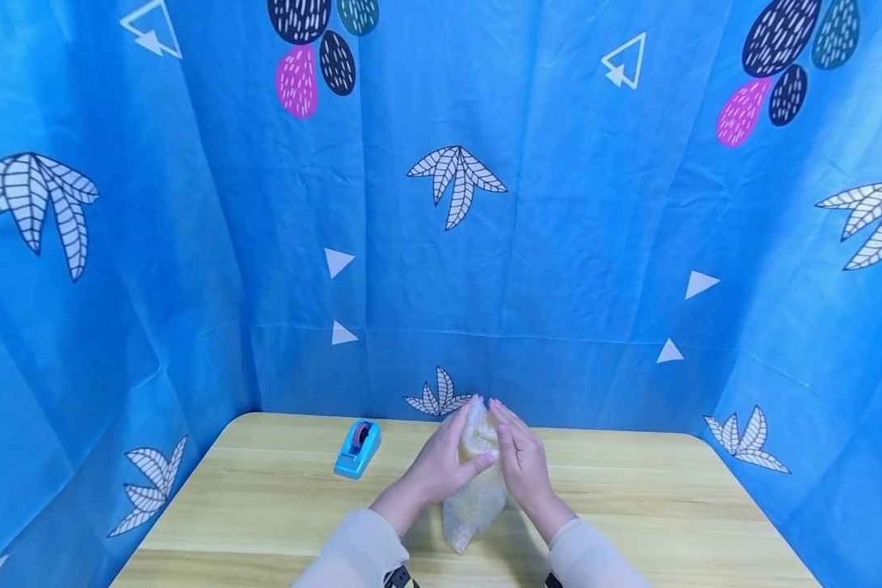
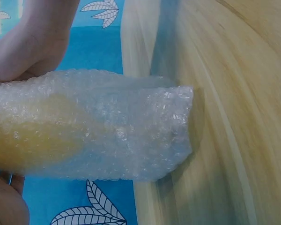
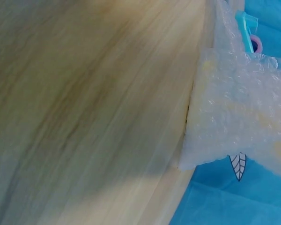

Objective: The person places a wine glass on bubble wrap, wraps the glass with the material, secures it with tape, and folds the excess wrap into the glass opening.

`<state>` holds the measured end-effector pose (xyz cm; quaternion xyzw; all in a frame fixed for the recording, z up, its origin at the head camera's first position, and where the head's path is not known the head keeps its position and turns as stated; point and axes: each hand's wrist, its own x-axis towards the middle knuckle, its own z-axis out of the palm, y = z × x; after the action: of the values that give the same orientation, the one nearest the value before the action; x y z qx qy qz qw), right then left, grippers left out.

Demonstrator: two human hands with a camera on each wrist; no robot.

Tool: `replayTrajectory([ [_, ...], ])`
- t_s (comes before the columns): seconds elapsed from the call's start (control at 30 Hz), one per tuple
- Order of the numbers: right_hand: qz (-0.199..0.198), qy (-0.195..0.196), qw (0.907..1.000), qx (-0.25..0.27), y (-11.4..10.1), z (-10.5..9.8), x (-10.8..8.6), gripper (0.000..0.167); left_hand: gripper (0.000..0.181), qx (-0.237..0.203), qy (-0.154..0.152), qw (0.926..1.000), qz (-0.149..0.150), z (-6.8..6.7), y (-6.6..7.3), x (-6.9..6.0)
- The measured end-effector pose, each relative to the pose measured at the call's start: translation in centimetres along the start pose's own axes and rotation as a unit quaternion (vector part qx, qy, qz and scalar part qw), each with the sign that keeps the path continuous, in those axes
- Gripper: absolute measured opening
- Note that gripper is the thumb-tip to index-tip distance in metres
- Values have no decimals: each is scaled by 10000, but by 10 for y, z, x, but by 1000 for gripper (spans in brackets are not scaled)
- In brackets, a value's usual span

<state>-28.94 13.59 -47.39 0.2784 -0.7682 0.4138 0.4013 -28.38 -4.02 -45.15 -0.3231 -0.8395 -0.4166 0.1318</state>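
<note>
A yellowish object is wrapped in clear bubble wrap [image 1: 478, 494], and the bundle stands tilted between both hands at the middle of the table. My left hand [image 1: 441, 460] holds its left side, the thumb lying across the front and the fingers reaching up toward the top. On the other side my right hand [image 1: 523, 459] grips the wrap near its upper end, thumb in front. Folded plastic shows between the hands. In the left wrist view, the bubble-wrapped bundle [image 2: 131, 126] lets the yellow contents show through at one end. What exactly lies inside is unclear.
A blue tape dispenser [image 1: 357, 449] with a roll of tape stands at the back left of the wooden table [image 1: 632, 506]. Blue patterned cloth [image 1: 441, 286] hangs behind the table and along both sides.
</note>
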Motion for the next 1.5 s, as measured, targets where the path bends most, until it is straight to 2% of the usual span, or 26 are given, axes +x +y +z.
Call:
replayTrajectory([
  [0.17, 222, -172, 9996, -62, -4, -1, 0, 38, 81, 292, 44, 9992, 262, -1, -2, -2],
  [0.4, 128, -218, 9996, -109, -4, -2, -1, 37, 68, 844, 107, 9940, 683, -2, 0, -6],
  [0.63, 85, -310, 9992, -229, -5, -3, -2, 37, 58, 1339, 527, 9820, 1226, 1, -2, -10],
  [1.0, 22, -304, 9984, -480, -4, -4, -2, 38, 41, 1442, 986, 9668, 1864, 4, -2, -7],
  [1.23, 111, -683, 9958, -604, -7, -12, -1, 42, 36, 1780, 903, 9601, 1958, 1, 0, -4],
  [1.33, -187, -799, 9946, -641, -6, -17, -3, 42, 37, 1888, 813, 9592, 1943, -2, 1, -4],
  [1.5, -856, -766, 9917, -578, 0, -25, -10, 40, 44, 1870, 641, 9636, 1799, -4, 1, -5],
])
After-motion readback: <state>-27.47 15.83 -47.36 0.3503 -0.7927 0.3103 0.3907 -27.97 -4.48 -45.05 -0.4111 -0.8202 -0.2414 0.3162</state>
